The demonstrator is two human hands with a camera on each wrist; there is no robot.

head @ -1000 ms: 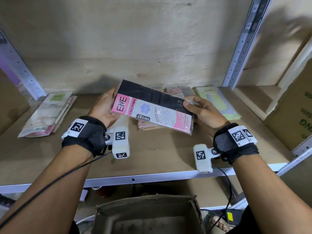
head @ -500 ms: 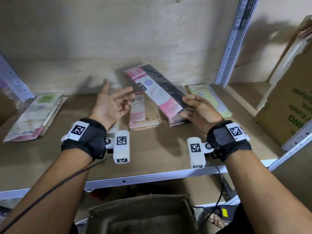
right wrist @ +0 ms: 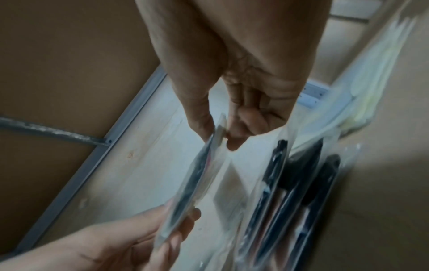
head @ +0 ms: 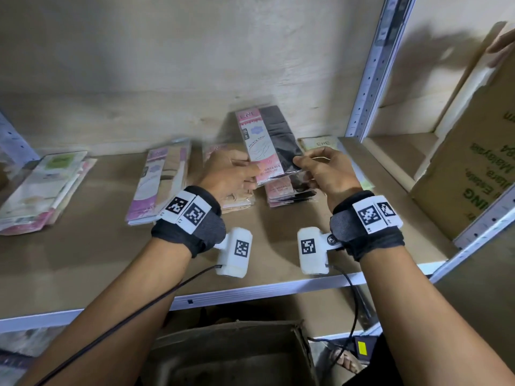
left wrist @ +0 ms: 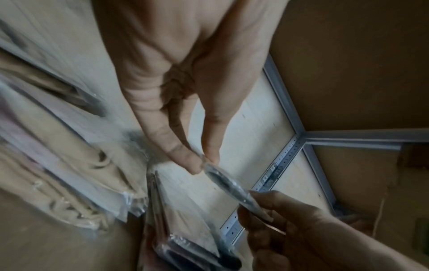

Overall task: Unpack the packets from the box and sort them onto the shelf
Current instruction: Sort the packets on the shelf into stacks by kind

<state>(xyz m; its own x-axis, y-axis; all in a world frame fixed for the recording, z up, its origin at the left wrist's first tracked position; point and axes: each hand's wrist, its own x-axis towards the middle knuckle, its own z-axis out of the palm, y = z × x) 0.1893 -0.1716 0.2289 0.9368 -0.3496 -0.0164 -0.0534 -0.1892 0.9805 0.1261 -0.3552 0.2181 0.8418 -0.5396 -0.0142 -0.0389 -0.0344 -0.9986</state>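
Head view: the black-and-pink packet is pinched at its near corners by the left hand and the right hand and is held tilted above the stack of black packets lying on the shelf, behind the open box.

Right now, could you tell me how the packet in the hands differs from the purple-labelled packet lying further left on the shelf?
The held packet has a pink label and black contents; the purple-labelled packet shows beige contents. The held packet is tilted up off the shelf, pinched by the left hand and right hand, above a stack of black packets; the purple-labelled packet lies flat, untouched. Both are long, clear-wrapped packets.
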